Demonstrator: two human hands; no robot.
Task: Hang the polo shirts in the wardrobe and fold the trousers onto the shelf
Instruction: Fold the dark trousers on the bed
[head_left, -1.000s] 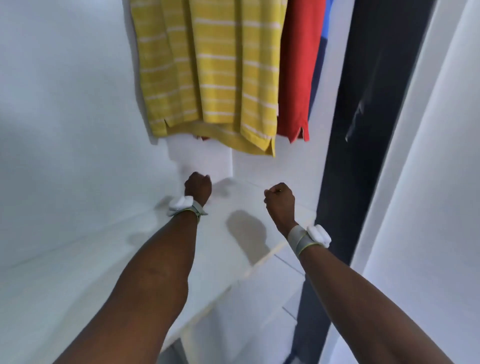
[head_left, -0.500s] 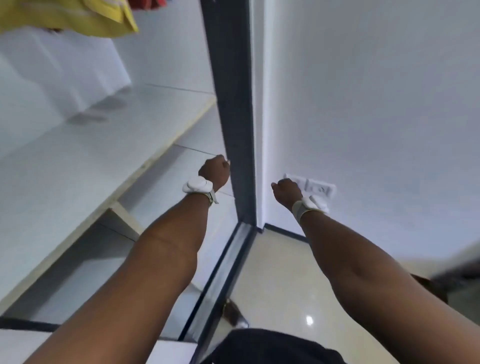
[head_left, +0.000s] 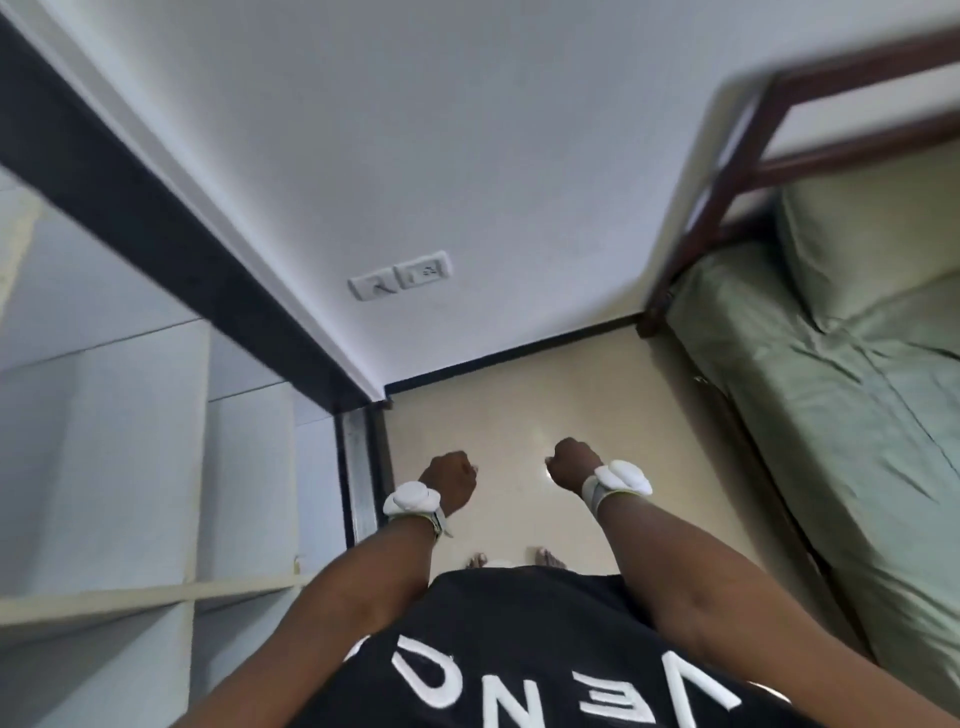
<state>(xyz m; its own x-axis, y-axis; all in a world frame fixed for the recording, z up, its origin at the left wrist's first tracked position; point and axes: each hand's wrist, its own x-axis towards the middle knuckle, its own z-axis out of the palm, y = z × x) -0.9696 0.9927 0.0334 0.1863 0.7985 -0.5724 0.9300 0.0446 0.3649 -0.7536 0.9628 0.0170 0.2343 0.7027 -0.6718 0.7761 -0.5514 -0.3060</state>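
Both hands are held out over the floor (head_left: 597, 395) and hold nothing. The left hand (head_left: 448, 480) is curled into a fist at about 7 o'clock from the picture's centre, and the right hand (head_left: 571, 464) is a fist too, at about 5 o'clock. The wardrobe (head_left: 104, 441) with its white shelf (head_left: 156, 595) stands at 9 o'clock. No polo shirts or trousers are in view. A bed (head_left: 831, 395) with a green sheet lies at 3 o'clock.
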